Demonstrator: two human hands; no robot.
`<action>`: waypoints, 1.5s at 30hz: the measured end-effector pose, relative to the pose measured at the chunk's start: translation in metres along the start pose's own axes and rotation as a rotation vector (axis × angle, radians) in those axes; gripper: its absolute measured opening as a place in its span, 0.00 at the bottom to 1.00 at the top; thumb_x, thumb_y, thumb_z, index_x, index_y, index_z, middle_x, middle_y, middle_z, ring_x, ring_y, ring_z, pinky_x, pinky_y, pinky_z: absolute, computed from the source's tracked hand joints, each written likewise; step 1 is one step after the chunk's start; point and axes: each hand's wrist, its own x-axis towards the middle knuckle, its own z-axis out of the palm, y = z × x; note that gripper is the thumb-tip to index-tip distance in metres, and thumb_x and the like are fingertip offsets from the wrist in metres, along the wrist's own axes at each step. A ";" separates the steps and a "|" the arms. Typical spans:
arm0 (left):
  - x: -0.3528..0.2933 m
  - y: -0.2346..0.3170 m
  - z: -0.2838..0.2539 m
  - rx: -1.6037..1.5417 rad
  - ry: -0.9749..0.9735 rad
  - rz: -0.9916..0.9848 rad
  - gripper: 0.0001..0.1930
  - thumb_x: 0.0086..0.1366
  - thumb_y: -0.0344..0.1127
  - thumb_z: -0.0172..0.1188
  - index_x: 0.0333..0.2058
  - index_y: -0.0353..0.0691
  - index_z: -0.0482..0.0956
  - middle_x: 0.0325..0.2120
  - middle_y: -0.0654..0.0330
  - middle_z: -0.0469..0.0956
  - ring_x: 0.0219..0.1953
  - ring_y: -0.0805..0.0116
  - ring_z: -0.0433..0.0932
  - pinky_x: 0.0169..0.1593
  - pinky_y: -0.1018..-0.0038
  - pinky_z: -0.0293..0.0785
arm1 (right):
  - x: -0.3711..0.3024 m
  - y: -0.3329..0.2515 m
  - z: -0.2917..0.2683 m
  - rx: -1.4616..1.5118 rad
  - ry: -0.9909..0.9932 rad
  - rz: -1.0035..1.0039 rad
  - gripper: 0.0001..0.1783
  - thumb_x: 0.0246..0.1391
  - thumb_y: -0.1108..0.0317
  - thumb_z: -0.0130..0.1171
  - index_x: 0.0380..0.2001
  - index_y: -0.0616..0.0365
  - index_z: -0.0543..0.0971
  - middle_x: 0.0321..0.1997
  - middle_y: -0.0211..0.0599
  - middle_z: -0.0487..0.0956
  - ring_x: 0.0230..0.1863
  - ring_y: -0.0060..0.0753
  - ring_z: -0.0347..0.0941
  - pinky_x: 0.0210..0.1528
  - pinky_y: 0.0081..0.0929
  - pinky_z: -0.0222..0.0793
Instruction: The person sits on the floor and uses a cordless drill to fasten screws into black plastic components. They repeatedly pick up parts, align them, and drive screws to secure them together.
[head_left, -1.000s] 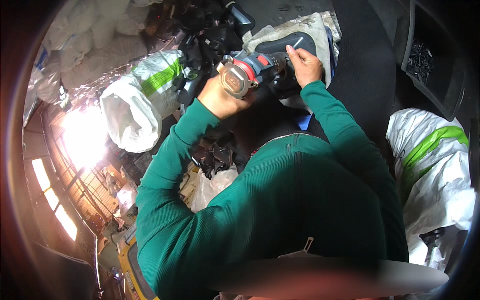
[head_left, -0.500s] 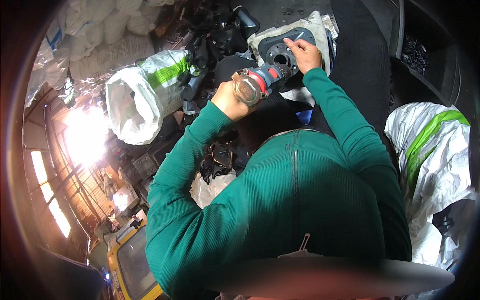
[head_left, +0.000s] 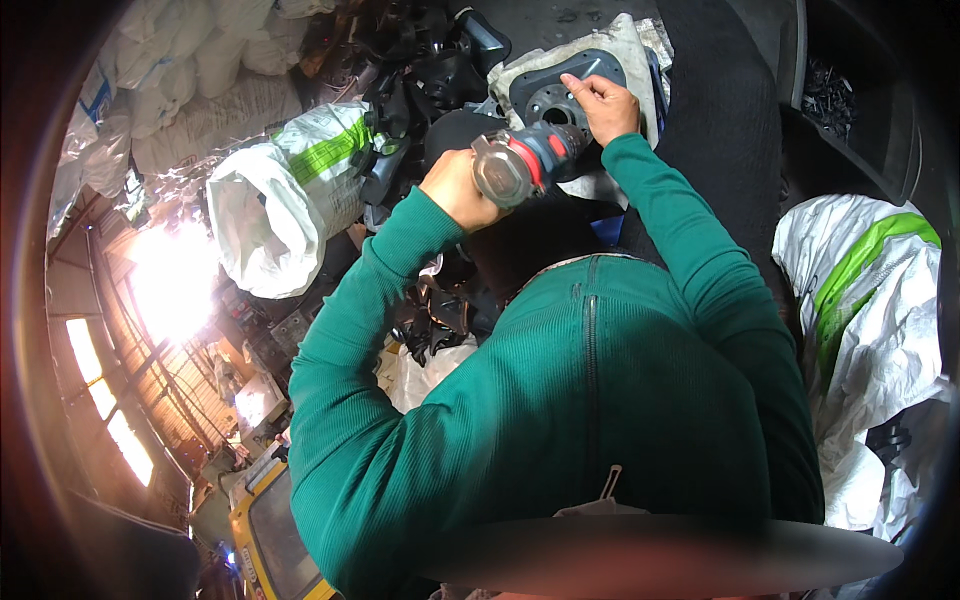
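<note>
My left hand [head_left: 458, 190] is wrapped round a cordless drill [head_left: 522, 165] with a grey body and red and blue parts. Its chuck end points up and right at a dark grey moulded plate [head_left: 533, 88], which has a round holed hub around a central opening. Whether the drill touches the hub cannot be made out. Over the plate's right part, my right hand [head_left: 610, 110] has thumb and forefinger pinched together; anything between them is too small to name. Beneath the plate lies a whitish cloth or sack [head_left: 640, 65].
Dark moulded parts [head_left: 440, 80] are piled left of the plate. An open white sack with a green stripe [head_left: 315, 190] lies beside them. At right are another white sack [head_left: 870, 300] and a dark bin [head_left: 890, 150] with small dark pieces [head_left: 828, 100] near it.
The drill has tilted slightly and shifted a little to the right, with my left hand still round it. My right hand stays pinched near the hub, moved slightly left.
</note>
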 end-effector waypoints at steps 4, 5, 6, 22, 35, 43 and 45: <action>0.016 0.008 -0.016 0.158 -0.078 0.089 0.18 0.44 0.36 0.66 0.38 0.45 0.79 0.29 0.51 0.80 0.34 0.49 0.79 0.38 0.62 0.75 | -0.002 -0.002 -0.002 -0.038 -0.009 -0.013 0.23 0.46 0.47 0.65 0.19 0.58 0.79 0.10 0.29 0.68 0.15 0.20 0.61 0.21 0.25 0.59; 0.020 0.010 -0.020 0.167 -0.078 0.114 0.19 0.44 0.37 0.66 0.38 0.46 0.78 0.29 0.50 0.80 0.34 0.49 0.78 0.38 0.62 0.75 | -0.002 -0.002 -0.002 -0.047 -0.014 0.003 0.23 0.46 0.47 0.65 0.19 0.58 0.79 0.10 0.29 0.68 0.15 0.21 0.62 0.21 0.26 0.59; 0.023 0.010 -0.023 0.194 -0.118 0.109 0.20 0.45 0.38 0.65 0.40 0.46 0.78 0.29 0.51 0.80 0.34 0.49 0.79 0.39 0.61 0.75 | -0.002 -0.002 -0.002 -0.056 -0.019 0.019 0.23 0.47 0.47 0.64 0.19 0.58 0.79 0.10 0.30 0.68 0.15 0.22 0.62 0.21 0.26 0.60; 0.021 0.009 -0.034 0.197 -0.162 0.095 0.20 0.45 0.36 0.65 0.41 0.45 0.77 0.29 0.50 0.80 0.33 0.49 0.78 0.37 0.63 0.75 | -0.001 0.001 -0.001 -0.079 0.009 -0.072 0.23 0.47 0.44 0.62 0.19 0.55 0.80 0.11 0.32 0.70 0.15 0.29 0.64 0.23 0.30 0.62; 0.007 0.011 -0.019 0.225 -0.021 0.120 0.17 0.49 0.39 0.64 0.37 0.39 0.75 0.26 0.49 0.79 0.31 0.49 0.78 0.34 0.62 0.75 | 0.000 0.003 -0.002 -0.090 -0.010 -0.046 0.24 0.47 0.42 0.61 0.19 0.54 0.80 0.11 0.32 0.69 0.15 0.28 0.64 0.23 0.31 0.61; 0.008 0.005 -0.010 0.203 -0.020 0.106 0.16 0.49 0.38 0.64 0.36 0.38 0.75 0.26 0.50 0.79 0.31 0.48 0.78 0.36 0.63 0.75 | 0.000 0.003 0.001 -0.075 -0.020 -0.020 0.23 0.47 0.45 0.63 0.19 0.57 0.80 0.12 0.32 0.71 0.16 0.27 0.64 0.23 0.28 0.62; 0.008 0.006 -0.010 0.260 -0.038 0.097 0.16 0.49 0.38 0.64 0.36 0.38 0.75 0.27 0.50 0.79 0.31 0.48 0.78 0.36 0.63 0.75 | 0.000 0.003 0.001 -0.019 -0.024 -0.030 0.23 0.47 0.46 0.64 0.19 0.57 0.80 0.12 0.32 0.71 0.16 0.26 0.64 0.23 0.28 0.62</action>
